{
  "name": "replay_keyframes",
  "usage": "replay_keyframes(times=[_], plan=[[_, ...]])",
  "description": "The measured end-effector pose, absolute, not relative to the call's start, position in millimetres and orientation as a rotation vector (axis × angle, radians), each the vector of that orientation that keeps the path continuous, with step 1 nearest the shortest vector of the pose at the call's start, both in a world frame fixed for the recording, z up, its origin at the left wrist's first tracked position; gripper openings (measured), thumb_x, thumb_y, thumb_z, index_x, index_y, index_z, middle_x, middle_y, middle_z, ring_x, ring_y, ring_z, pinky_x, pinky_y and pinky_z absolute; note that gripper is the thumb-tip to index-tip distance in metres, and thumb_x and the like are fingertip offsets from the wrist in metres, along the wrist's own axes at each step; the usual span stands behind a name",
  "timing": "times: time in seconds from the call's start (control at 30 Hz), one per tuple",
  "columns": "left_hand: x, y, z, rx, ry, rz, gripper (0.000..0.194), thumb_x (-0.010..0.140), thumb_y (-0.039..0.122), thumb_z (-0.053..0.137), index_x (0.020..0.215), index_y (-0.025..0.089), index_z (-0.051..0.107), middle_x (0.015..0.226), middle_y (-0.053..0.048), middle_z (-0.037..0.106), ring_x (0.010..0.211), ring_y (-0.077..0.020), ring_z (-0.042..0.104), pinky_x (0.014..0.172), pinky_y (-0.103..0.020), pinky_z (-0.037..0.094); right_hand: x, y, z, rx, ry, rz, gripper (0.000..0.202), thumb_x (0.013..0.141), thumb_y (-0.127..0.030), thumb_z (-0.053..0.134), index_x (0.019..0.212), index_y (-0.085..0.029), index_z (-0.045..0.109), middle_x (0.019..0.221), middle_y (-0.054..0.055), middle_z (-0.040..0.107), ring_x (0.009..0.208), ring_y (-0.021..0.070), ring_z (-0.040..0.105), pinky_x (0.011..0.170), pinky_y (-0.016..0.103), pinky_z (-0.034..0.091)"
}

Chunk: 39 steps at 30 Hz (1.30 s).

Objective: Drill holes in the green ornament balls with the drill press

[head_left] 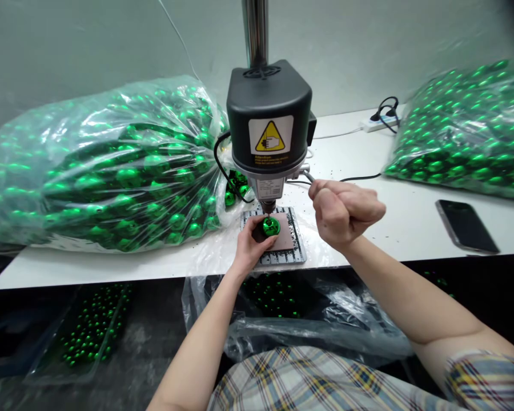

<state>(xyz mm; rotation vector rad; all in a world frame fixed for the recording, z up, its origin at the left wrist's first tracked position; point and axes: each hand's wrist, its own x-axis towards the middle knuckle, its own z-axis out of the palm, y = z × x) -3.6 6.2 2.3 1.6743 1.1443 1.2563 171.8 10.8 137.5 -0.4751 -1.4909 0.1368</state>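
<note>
Both hands are occupied: a shiny green ball is pinched between the thumb and fingers of the left hand, while a lever is gripped in the clenched right hand. Nearest, loose clear plastic is spread below the table edge in front of a plaid shirt, and more green balls are held in a clear bin off to the left. On the white table, the ball is set on a pinkish pad over a metal base plate, directly under the chuck; whether it is touched by the tip cannot be told. For a clean result, the ball should be pressed firmly onto the pad, its top centred beneath the chuck, the fingertips kept low on its sides, and the lever worked slowly and evenly so that rolling or cracking is avoided. Specks are scattered around the pad and might best be cleared so that the ball is seated flat. Beyond, a pinch-warning label is carried on the black motor housing, flanked by a bulging left bag and a right bag, both filled with green balls.
</note>
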Motion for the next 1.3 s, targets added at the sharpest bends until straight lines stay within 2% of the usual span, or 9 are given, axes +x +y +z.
replay_keyframes(times=[0.27,0.4,0.5,0.63,0.8,0.87,0.97,1.17,1.3], plan=[[-4,5,5,1.648,1.151,1.246,0.051,0.074,0.027,0.085,0.119,0.02,0.062,0.12,-0.009,0.071,0.115,-0.0249,0.067,0.104,-0.043,0.051,172,16,126,-0.093,-1.503,0.034,0.048,0.082,-0.002,0.057,0.055,-0.02,0.022,0.049,-0.006,0.026,0.042,0.0063,0.026,0.043,0.028,0.027],[-2,6,7,1.61,1.16,1.222,0.051,0.074,0.028,0.084,0.118,0.02,0.062,0.12,-0.009,0.071,0.114,-0.025,0.067,0.103,-0.043,0.051,165,18,162,-0.298,-1.272,0.186,0.058,0.093,-0.018,0.062,0.049,-0.019,0.025,0.042,-0.006,0.025,0.037,0.0062,0.026,0.039,0.029,0.023],[-2,-4,16,1.614,1.25,1.241,0.046,0.075,0.027,0.081,0.115,0.02,0.062,0.115,-0.009,0.071,0.108,-0.0242,0.067,0.097,-0.04,0.052,162,35,201,-0.447,-1.144,0.475,0.052,0.09,-0.032,0.072,0.049,-0.021,0.042,0.041,-0.006,0.037,0.034,0.0071,0.033,0.034,0.029,0.024],[-16,-43,49,1.778,1.475,1.049,0.039,0.073,0.026,0.08,0.107,0.02,0.061,0.103,-0.006,0.069,0.095,-0.0235,0.066,0.084,-0.036,0.052,166,60,228,-0.561,-1.135,0.696,0.058,0.088,-0.053,0.069,0.052,-0.022,0.035,0.042,-0.007,0.028,0.034,0.0054,0.023,0.034,0.027,0.016],[-43,-51,82,2.019,1.349,0.65,0.026,0.086,0.039,0.072,0.104,0.023,0.062,0.103,-0.006,0.071,0.098,-0.0244,0.066,0.085,-0.036,0.053,165,58,227,-0.596,-1.071,0.716,0.058,0.083,-0.049,0.075,0.052,-0.022,0.034,0.043,-0.007,0.025,0.037,0.0062,0.022,0.036,0.027,0.014],[-47,-19,80,2.01,1.557,0.816,0.015,0.099,0.025,0.049,0.107,0.02,0.061,0.104,-0.008,0.07,0.098,-0.0229,0.066,0.091,-0.037,0.052,162,54,228,-0.613,-1.055,0.709,0.056,0.084,-0.044,0.074,0.052,-0.022,0.033,0.043,-0.007,0.024,0.037,0.0057,0.021,0.037,0.027,0.014],[-44,47,68,2.097,1.838,0.78,0.033,0.089,0.0,0.042,0.111,0.013,0.063,0.117,-0.017,0.066,0.114,-0.0281,0.062,0.102,-0.043,0.048,162,52,228,-0.613,-1.061,0.712,0.055,0.085,-0.041,0.072,0.052,-0.021,0.033,0.043,-0.007,0.024,0.038,0.0059,0.023,0.037,0.026,0.015],[-28,119,43,2.092,2.024,0.545,0.035,0.087,0.003,0.045,0.115,0.0,0.065,0.132,-0.037,0.053,0.122,-0.0456,0.056,0.097,-0.061,0.047,173,68,217,-0.538,-1.18,0.678,0.053,0.086,-0.048,0.073,0.056,-0.023,0.037,0.045,-0.006,0.029,0.036,0.0072,0.026,0.033,0.028,0.016],[-26,120,39,2.125,2.05,0.478,0.034,0.087,0.005,0.044,0.112,0.0,0.067,0.136,-0.038,0.048,0.123,-0.0491,0.052,0.097,-0.065,0.044,176,73,214,-0.543,-1.21,0.664,0.054,0.086,-0.053,0.071,0.058,-0.023,0.037,0.046,-0.005,0.032,0.036,0.0081,0.029,0.033,0.028,0.019]])
